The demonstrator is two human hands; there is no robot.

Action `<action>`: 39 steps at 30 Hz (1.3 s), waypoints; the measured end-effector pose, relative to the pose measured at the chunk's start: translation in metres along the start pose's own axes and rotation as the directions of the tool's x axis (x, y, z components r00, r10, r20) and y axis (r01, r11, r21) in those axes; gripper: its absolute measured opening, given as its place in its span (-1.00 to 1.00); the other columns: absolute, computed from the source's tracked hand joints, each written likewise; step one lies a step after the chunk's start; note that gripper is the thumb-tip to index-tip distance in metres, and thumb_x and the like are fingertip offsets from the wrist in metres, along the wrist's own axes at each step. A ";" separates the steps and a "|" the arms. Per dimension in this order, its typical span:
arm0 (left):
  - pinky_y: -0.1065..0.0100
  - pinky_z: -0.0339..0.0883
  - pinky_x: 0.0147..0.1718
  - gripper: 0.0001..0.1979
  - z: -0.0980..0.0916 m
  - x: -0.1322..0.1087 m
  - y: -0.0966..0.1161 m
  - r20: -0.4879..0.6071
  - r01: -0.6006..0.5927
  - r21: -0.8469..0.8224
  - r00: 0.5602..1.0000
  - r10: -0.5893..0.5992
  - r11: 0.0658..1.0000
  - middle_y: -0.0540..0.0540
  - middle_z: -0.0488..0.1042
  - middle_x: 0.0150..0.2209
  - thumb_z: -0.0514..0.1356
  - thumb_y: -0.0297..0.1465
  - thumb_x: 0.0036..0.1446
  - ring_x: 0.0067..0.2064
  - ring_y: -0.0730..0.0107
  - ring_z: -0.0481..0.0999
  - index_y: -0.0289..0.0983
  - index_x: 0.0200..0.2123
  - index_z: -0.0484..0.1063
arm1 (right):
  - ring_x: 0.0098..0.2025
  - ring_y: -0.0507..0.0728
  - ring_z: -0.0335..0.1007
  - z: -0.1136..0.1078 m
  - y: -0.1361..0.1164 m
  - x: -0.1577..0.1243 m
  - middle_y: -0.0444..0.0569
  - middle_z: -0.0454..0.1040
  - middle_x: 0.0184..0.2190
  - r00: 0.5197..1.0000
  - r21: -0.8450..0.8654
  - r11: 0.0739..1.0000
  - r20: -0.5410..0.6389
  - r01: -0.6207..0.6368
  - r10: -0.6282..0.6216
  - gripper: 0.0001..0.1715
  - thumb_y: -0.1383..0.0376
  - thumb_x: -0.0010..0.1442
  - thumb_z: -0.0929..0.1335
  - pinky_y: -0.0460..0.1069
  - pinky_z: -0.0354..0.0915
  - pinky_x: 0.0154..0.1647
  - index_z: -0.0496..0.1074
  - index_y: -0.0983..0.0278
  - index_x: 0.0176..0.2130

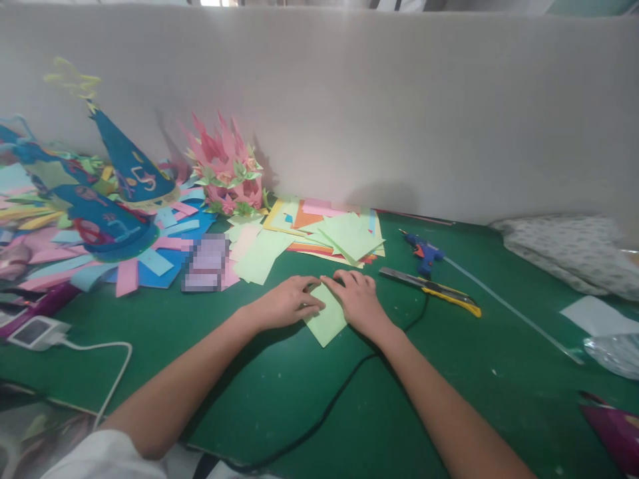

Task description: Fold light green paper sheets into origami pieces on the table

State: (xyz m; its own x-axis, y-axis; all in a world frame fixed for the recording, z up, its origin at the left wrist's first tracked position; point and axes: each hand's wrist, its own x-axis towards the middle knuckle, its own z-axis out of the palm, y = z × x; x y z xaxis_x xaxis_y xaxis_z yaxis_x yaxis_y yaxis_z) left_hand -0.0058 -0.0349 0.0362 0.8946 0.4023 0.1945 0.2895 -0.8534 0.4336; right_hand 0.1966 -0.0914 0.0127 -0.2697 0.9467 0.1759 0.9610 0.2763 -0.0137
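Observation:
A light green paper sheet (327,320) lies on the green table (309,392) just in front of me. My left hand (285,303) rests on the sheet's left edge, its fingers curled and pressing down on the paper. My right hand (357,297) lies on the sheet's upper right part, fingers bent and pushing on the paper. The two hands almost meet at their fingertips over the sheet's top corner.
A pile of coloured paper sheets (324,233) lies behind the hands. A blue glue gun (423,253) and a yellow utility knife (434,289) lie to the right. Blue paper cones (120,179) and a pink paper flower (227,169) stand left. A black cable (339,399) crosses the table.

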 end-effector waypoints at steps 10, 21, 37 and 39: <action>0.27 0.32 -0.32 -0.76 0.000 -0.001 0.034 0.116 0.237 0.357 0.949 -0.295 0.903 -0.20 0.34 -0.21 0.10 -0.29 0.19 -0.31 0.28 0.42 -0.14 -0.13 0.50 | -0.02 0.20 0.10 0.004 0.003 0.000 0.04 0.32 0.00 1.000 0.015 1.000 -0.014 0.011 -0.010 -0.36 0.52 0.15 0.19 0.09 -0.02 -0.10 0.24 0.07 0.15; 0.44 0.11 -0.53 -0.55 0.017 -0.005 0.066 0.049 0.424 0.593 0.830 -0.556 0.685 -0.17 0.37 -0.33 0.15 -0.19 0.15 -0.53 0.44 0.37 -0.11 0.11 0.29 | -0.01 0.19 0.10 0.003 0.003 0.001 0.04 0.32 -0.01 1.000 0.021 1.000 -0.002 0.005 -0.005 -0.35 0.54 0.13 0.20 0.09 -0.02 -0.09 0.26 0.10 0.15; 0.41 0.21 -0.56 -0.46 0.016 -0.005 0.072 0.053 0.450 0.644 0.781 -0.622 0.619 -0.23 0.35 -0.21 0.10 -0.10 0.16 -0.42 0.30 0.45 -0.38 0.06 0.29 | -0.02 0.20 0.11 0.004 0.004 0.000 0.04 0.34 -0.01 1.000 0.037 0.999 -0.019 0.011 -0.011 -0.34 0.53 0.15 0.19 0.09 0.00 -0.10 0.24 0.06 0.16; 0.38 0.25 -0.49 -0.52 0.013 -0.004 0.072 0.062 0.437 0.637 0.792 -0.608 0.635 -0.21 0.34 -0.26 0.12 -0.09 0.14 -0.31 0.21 0.43 -0.42 -0.11 0.38 | -0.02 0.20 0.11 0.005 0.004 0.000 0.04 0.33 -0.01 1.000 0.029 1.000 -0.019 0.010 -0.010 -0.35 0.52 0.14 0.20 0.09 0.00 -0.10 0.25 0.06 0.15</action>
State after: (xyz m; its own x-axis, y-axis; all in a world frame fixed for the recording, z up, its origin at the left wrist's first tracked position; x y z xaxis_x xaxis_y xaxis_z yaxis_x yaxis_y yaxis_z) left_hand 0.0154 -0.1024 0.0553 0.5536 0.8165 -0.1642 0.7918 -0.5771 -0.2002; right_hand 0.2006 -0.0893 0.0078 -0.2780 0.9406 0.1948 0.9559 0.2909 -0.0406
